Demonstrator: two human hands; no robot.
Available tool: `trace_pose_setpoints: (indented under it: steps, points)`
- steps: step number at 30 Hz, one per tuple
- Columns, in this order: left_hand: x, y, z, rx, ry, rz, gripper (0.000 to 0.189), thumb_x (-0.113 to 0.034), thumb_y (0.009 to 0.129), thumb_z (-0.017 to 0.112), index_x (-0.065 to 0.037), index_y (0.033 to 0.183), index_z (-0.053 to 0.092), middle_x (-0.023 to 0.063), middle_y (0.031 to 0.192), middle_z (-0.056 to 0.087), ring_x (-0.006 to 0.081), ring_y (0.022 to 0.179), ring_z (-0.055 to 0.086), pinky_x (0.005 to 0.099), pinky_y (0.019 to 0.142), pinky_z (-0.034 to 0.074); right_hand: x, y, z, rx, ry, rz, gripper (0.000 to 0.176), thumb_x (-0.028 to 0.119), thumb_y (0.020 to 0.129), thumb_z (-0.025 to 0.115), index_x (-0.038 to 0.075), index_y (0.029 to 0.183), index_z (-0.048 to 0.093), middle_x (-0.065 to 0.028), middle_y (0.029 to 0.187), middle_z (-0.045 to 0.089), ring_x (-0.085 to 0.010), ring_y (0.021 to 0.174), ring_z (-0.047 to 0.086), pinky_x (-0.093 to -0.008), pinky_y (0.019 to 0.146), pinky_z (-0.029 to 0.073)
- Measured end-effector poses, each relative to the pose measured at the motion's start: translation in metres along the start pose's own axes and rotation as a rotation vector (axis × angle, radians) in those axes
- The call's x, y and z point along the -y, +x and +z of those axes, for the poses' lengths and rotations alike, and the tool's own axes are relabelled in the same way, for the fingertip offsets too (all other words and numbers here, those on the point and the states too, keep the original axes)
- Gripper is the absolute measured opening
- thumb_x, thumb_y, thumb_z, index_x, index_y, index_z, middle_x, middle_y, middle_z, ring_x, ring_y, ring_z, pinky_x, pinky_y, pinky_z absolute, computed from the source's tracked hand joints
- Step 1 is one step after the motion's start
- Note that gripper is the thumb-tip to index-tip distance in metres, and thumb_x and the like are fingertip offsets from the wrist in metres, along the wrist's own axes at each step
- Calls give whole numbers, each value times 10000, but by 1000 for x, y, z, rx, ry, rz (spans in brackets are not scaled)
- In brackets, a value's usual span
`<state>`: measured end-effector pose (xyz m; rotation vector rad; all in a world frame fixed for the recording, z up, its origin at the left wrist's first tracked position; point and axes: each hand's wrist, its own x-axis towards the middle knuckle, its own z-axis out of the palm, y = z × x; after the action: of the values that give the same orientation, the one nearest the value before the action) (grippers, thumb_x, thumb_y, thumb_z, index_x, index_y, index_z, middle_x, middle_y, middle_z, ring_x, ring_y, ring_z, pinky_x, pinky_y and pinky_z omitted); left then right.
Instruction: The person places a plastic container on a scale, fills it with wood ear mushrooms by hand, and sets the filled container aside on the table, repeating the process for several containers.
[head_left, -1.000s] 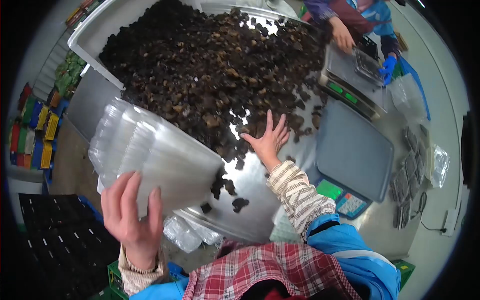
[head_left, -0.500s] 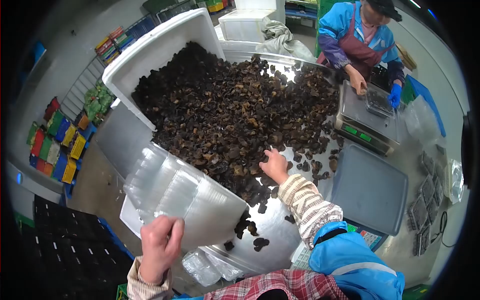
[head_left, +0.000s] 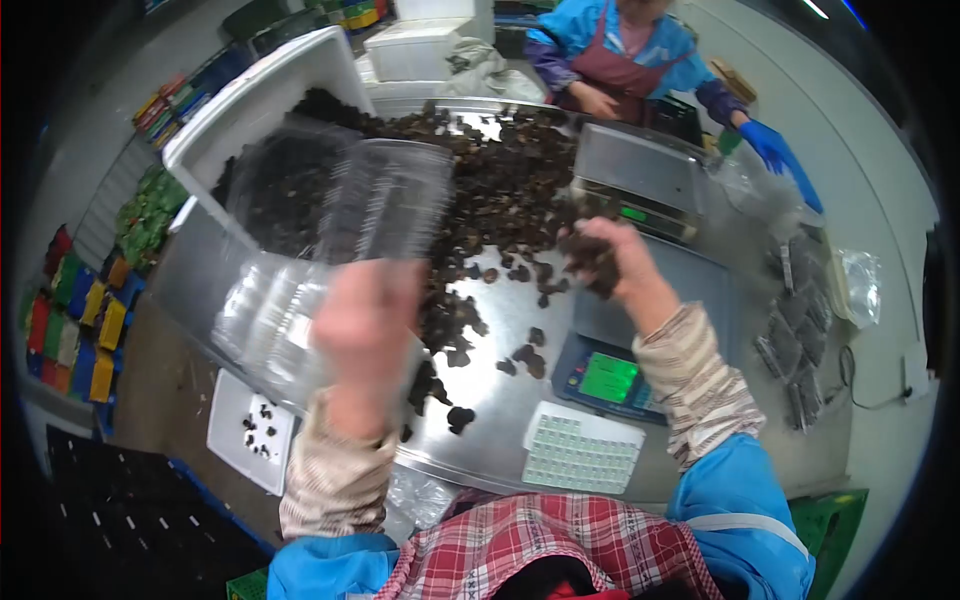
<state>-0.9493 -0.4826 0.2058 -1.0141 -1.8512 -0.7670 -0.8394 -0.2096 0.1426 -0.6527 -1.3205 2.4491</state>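
Note:
My left hand [head_left: 368, 315], smeared by motion, is closed on a clear plastic clamshell box [head_left: 392, 195] that hangs open above the heap. Below it is a stack of nested clear boxes [head_left: 265, 315]. A clump of dark wood ear mushrooms [head_left: 592, 262] fills my right hand [head_left: 628, 262], held over the grey platform [head_left: 685, 300] of a scale with a lit green display [head_left: 610, 378]. The main heap of wood ear mushrooms [head_left: 510, 190] spreads over the metal table [head_left: 490, 385] from a tipped white foam box [head_left: 200, 150].
A second scale [head_left: 640, 165] stands before a co-worker, whose blue-gloved hand [head_left: 768, 145] touches plastic bags. Filled packs [head_left: 795, 340] lie at the right. A label sheet [head_left: 583, 450] rests at the near edge. A white bin [head_left: 250, 432] and black crates [head_left: 140, 510] sit at the left.
My right hand has lifted from the heap with mushrooms and moved right. My left hand has raised a clear box from the stack. The view has shifted; the co-worker's gloved hand has left the pack.

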Motion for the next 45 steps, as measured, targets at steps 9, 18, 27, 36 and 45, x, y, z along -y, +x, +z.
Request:
trace_pose_setpoints:
  steps: [9,18,27,36,45]
  points:
    - [-145,-114,175,487,-565,689,99,-149,718,580,-118,783,512,23,719,466,191,709,511,309,635,408,28,-77,-92,-182,-824,-368,364,127,657,740,29,992,636,-55,847,663,-160,682,620,-289,630,511]
    - [-35,-178,159,482,41,-158,605,-340,678,761,-44,1150,526,199,1243,488,355,1180,446,456,898,383,-22,-71,-125,9,-1818,-461,679,433,651,744,318,1282,521,-88,1297,501,-371,986,556,-444,832,489]
    - [32,-225,191,695,209,-121,230,-273,816,649,-78,854,532,132,864,556,330,673,593,433,531,475,14,-100,-123,-163,-1526,-695,508,296,749,710,182,1225,571,-121,1187,582,-297,1036,596,-384,846,510]
    - [-40,-113,174,571,-695,-499,153,-92,793,674,19,865,597,120,716,596,204,599,569,325,547,450,-34,-181,-161,-691,-1152,-634,322,55,756,710,27,1069,641,-73,900,657,-93,668,593,-212,579,483]
    - [-128,-107,182,469,-686,-128,383,-242,746,726,-81,1080,629,157,1102,587,326,961,579,360,806,479,-69,-224,-159,-732,-1203,-573,236,49,760,706,3,987,662,-82,858,658,-120,625,599,-227,556,488]
